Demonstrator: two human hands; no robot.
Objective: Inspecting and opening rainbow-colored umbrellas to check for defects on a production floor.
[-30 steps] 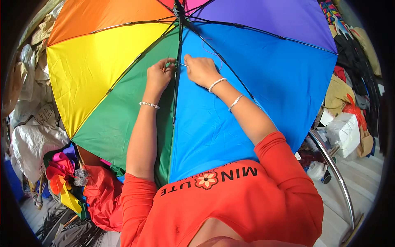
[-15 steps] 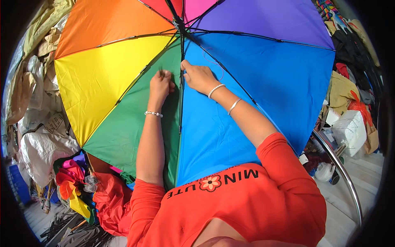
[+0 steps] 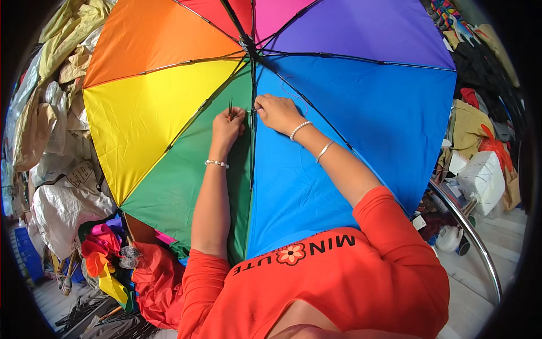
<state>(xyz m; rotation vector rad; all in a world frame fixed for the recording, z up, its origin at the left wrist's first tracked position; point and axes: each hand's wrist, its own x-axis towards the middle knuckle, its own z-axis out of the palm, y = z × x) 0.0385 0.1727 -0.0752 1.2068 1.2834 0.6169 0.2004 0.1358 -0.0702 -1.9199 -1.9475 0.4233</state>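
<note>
An open rainbow umbrella (image 3: 316, 186) spreads in front of me, its inside showing, with thin black ribs (image 3: 252, 164) meeting at a dark hub (image 3: 247, 44). Over the green panel, my left hand (image 3: 227, 127) is closed, and a small dark pointed tool (image 3: 230, 106) sticks up from its fingers. My right hand (image 3: 278, 113) pinches beside the rib between the green and blue panels. A short pale strand runs between the two hands across that rib. Thin purplish thread (image 3: 302, 97) loops over the blue panel above my right hand. Its pinched fingertips are partly hidden.
Crumpled white and tan bags (image 3: 68, 203) pile up at the left. Colourful folded cloth (image 3: 107, 254) and a red cloth (image 3: 155, 282) lie at lower left. A curved metal rail (image 3: 471, 237), a white block (image 3: 483, 175) and a red bag (image 3: 495, 148) are at the right.
Both hands and the umbrella sit slightly lower in the picture. My left hand has come level with the right one, and the pointed tool and pale strand show more plainly.
</note>
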